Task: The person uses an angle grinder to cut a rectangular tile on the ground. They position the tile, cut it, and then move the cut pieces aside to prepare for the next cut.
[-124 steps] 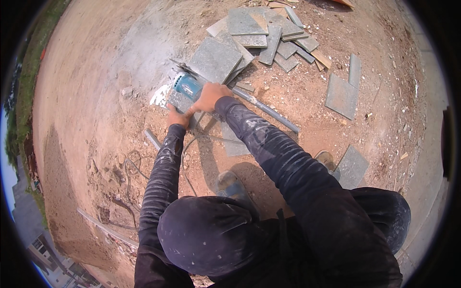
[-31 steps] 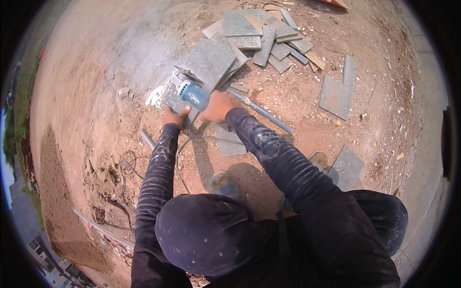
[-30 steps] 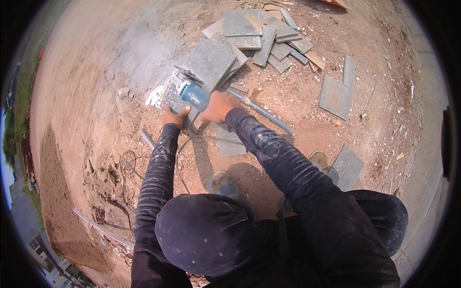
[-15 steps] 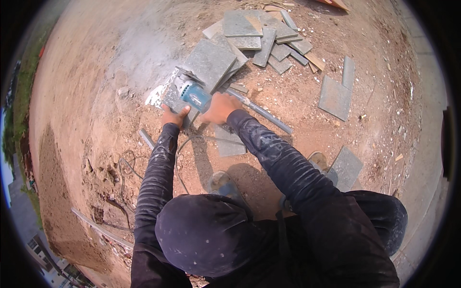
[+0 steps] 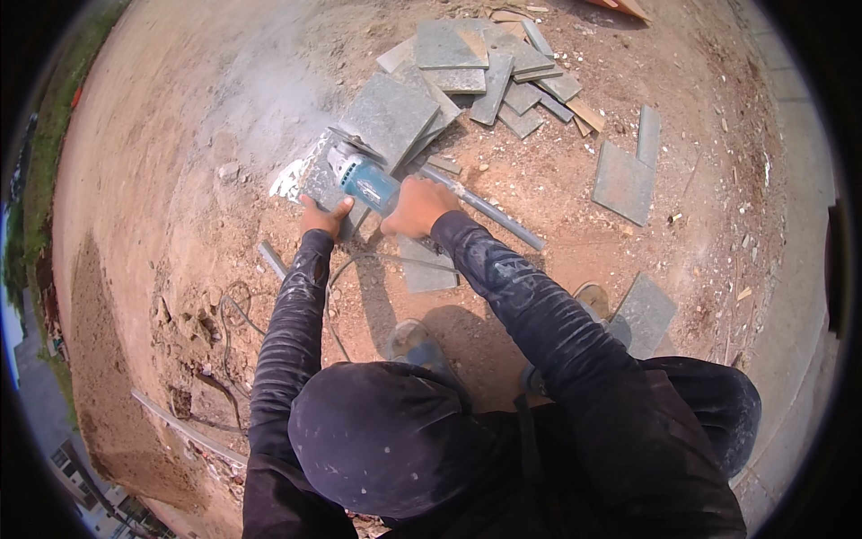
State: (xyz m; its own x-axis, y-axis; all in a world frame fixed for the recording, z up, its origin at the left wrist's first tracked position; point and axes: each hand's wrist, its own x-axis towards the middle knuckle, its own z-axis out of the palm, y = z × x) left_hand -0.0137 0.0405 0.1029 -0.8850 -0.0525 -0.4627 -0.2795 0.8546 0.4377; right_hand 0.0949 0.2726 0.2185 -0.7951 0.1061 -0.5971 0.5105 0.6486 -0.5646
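Note:
My right hand (image 5: 420, 207) is wrapped round the rear of a blue-bodied angle grinder (image 5: 372, 185). The grinder's disc and guard lie at its far end, over a grey stone tile (image 5: 321, 180) with a white, dusty patch at its left. My left hand (image 5: 323, 216) grips the near edge of that tile, thumb on top and fingers mostly hidden beneath. Just beyond the disc, a larger grey slab (image 5: 392, 112) leans on other slabs. Whether the disc touches the tile I cannot tell.
Pale dust (image 5: 269, 90) hangs at the far left of the grinder. A heap of grey tiles (image 5: 452, 45) lies beyond. A grey bar (image 5: 494, 216) rests right of my right hand, with loose tiles (image 5: 624, 184) farther right. A cable (image 5: 337, 314) trails near my feet.
The grinder and my right hand have shifted slightly to the right. My left hand still grips the tile.

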